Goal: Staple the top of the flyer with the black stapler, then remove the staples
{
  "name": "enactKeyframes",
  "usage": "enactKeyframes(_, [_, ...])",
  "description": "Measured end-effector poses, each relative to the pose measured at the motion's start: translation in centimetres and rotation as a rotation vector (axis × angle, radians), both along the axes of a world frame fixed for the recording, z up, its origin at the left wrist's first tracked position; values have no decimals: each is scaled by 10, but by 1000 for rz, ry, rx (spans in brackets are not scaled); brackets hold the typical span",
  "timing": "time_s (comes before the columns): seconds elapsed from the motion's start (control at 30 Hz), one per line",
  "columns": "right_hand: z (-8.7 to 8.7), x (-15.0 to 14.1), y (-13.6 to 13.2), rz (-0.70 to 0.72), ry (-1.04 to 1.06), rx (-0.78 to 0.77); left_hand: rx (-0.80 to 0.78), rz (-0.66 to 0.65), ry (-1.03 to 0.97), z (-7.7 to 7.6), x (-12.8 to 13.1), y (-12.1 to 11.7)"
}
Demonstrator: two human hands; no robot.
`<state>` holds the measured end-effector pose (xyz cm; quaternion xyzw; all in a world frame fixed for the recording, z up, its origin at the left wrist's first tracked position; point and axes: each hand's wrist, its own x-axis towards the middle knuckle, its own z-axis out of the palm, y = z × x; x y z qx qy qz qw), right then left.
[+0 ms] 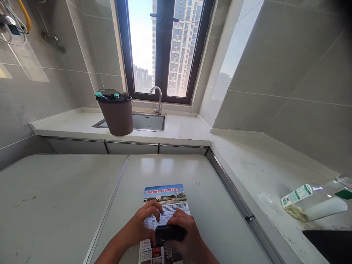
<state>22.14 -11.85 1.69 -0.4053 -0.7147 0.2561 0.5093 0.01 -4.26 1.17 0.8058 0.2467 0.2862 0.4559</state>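
Observation:
A printed flyer [164,198] with a blue top, red Chinese lettering and small photos lies on the white folding table [110,190] in front of me. Above its lower half, my right hand [185,229] is closed around a small black object with rounded edges [169,233]; its kind I cannot make out. My left hand [144,223] arches over the flyer's left edge, fingers bent and apart. Its thumb is at the left end of the black object, seemingly touching it. Both hands hide parts of the flyer.
At the back, a brown bin [117,115] with a black liner stands on the white counter [187,126], partly over the sink [150,121] with its curved faucet [158,96]. A clear plastic bottle [316,205] lies on the right counter. Beyond the sink is a window [162,47].

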Motion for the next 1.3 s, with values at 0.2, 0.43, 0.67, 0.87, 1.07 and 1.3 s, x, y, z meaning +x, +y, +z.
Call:
enactKeyframes(0.2, [0,8,4,-98,-12,-6,116,160,-25,-4,0,12])
enactKeyframes(0.43, [-10,63,12,-767,-247,27,344,818,309,-35,-7,33])
enactKeyframes(0.67, [-22,90,17,-848,-382,1,379,737,320,-37,-4,30])
enactKeyframes(0.87, [-22,89,20,-742,-394,-70,320,690,291,-16,-2,24])
enactKeyframes(1.07, [-27,87,23,-672,-403,-51,188,667,108,-8,0,20])
enactKeyframes(1.3, [-12,79,19,-577,-420,-98,178,748,-98,-5,-10,27])
